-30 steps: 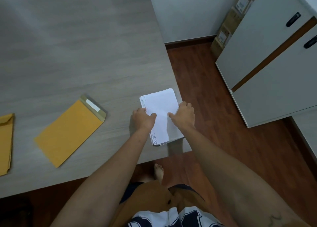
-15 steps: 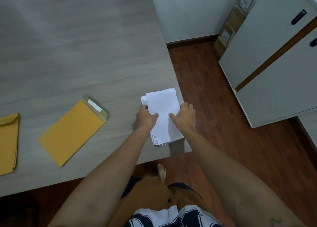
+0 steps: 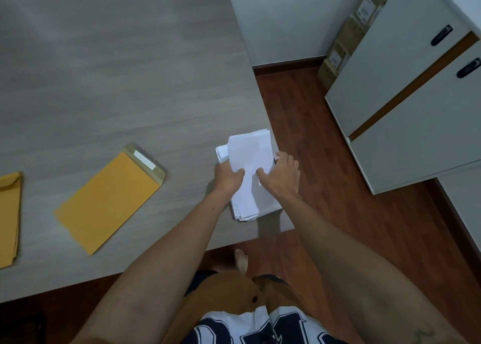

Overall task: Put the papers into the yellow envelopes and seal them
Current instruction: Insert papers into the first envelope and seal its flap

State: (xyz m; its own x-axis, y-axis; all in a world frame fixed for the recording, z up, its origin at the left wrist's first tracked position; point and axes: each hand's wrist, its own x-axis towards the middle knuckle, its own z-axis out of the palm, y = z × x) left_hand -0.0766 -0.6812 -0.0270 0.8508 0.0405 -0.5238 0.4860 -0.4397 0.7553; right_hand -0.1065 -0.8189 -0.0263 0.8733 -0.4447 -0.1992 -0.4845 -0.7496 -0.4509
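A stack of white papers lies at the table's near right corner. My left hand grips the top sheets at their left edge, thumb on top, and those sheets are lifted and shifted right of the pile below. My right hand rests on the stack's right side, fingers pressing the paper. A yellow envelope lies flat to the left, its flap open with a white adhesive strip showing. More yellow envelopes are stacked at the left edge of the frame.
The grey wood-grain table ends just right of the papers, above a brown wooden floor. A white cabinet with black handles stands at the right. Cardboard boxes lean against the wall behind it.
My left hand has slid up the stack's left edge and peeled the top sheets off, so the lower pile's corner now shows at the upper left. The right hand stayed put.
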